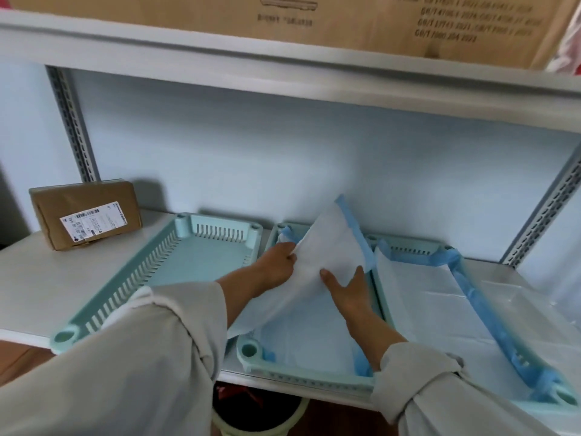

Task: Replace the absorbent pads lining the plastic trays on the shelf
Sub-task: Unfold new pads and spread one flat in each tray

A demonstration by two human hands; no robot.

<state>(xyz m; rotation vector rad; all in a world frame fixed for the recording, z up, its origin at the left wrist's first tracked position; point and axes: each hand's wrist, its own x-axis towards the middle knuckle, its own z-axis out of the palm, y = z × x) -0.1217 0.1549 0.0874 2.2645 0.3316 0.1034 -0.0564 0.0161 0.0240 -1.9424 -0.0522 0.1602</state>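
a: looking through the head view, i count three pale green trays in a row on the white shelf [37, 272]. the left tray [201, 262] is bare, no pad in it at all. the middle tray [309, 377] has a pad lying flat in its bottom, blue edging showing at the near corners.

b: and the sheet in the air?

a: that is a second pad [330, 243], white face with a blue border, raised over the middle tray and tilted up towards the back wall. the left hand [276, 262] pinches its left edge, fingers curled round the fold. the right hand [347, 287] lies against its lower part, thumb spread away from the fingers; the fingertips go behind the sheet, so i cannot tell if they grip it.

b: so how far along?

a: the right tray [515, 338] is lined, its pad draped over the rims. whether the lifted pad is an old one coming out or a fresh one going in, i cannot tell. by my reckoning, the left tray wants a lining yet, and the middle one is the step in hand.

b: anything else about?

a: a brown parcel [85, 212] at the shelf's far left, a cardboard box [345, 20] on the shelf above, and a round bin [257, 416] below.
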